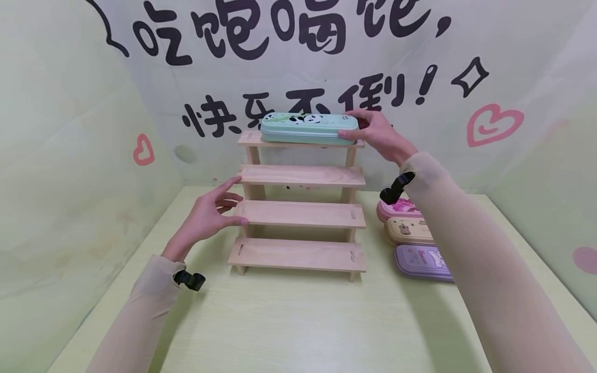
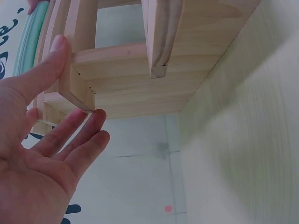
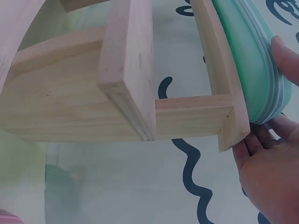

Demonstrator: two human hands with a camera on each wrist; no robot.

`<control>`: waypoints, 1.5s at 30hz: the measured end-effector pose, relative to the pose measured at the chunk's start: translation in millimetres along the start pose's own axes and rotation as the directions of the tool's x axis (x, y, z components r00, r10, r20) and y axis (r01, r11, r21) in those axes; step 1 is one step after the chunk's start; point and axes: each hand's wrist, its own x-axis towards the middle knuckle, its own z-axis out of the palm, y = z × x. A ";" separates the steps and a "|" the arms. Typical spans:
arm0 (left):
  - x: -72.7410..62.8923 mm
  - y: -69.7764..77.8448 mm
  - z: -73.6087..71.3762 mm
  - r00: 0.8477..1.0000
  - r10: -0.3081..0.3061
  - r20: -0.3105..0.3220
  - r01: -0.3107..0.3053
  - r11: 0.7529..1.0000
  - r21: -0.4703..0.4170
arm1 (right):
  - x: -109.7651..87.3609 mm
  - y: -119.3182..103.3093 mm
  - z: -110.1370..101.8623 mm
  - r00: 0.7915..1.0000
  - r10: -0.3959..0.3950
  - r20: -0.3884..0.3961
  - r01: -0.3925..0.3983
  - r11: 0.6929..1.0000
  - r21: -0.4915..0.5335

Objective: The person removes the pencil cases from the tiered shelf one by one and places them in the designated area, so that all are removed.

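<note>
A four-step wooden display stand [image 1: 300,213] stands upright on the table. On its top step lies a mint-green zippered pencil case [image 1: 308,129] with a panda design on the lid. My right hand [image 1: 380,135] grips the right end of this case, thumb at the front and the other fingers behind; in the right wrist view those fingers [image 3: 261,140] are partly hidden. At the left side of the stand, my left hand [image 1: 205,215] holds the end of a middle step. Its thumb and fingers lie around the board's end, seen in the left wrist view [image 2: 51,116].
Right of the stand, partly behind my right sleeve, lie a pink pencil case [image 1: 398,208], a beige one [image 1: 408,230] and a purple one [image 1: 422,261]. The pale table [image 1: 289,321] stretches in front. A white backdrop [image 1: 158,98] with black lettering hangs behind.
</note>
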 end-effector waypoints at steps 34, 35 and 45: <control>1.3 -3.3 -0.2 1.000 0.008 0.003 -0.008 1.000 -0.008 | -66.5 -1.2 -3.2 0.996 -0.091 -0.017 0.092 0.995 0.036; 1.5 -3.8 -0.3 1.000 0.008 0.002 -0.008 1.000 -0.009 | -69.6 -0.4 -2.6 0.996 -0.085 -0.016 0.086 0.996 0.032; 1.7 -4.4 1.2 1.000 0.004 0.007 -0.003 1.000 -0.023 | -104.7 14.3 2.5 0.995 -0.101 -0.022 0.102 0.993 0.056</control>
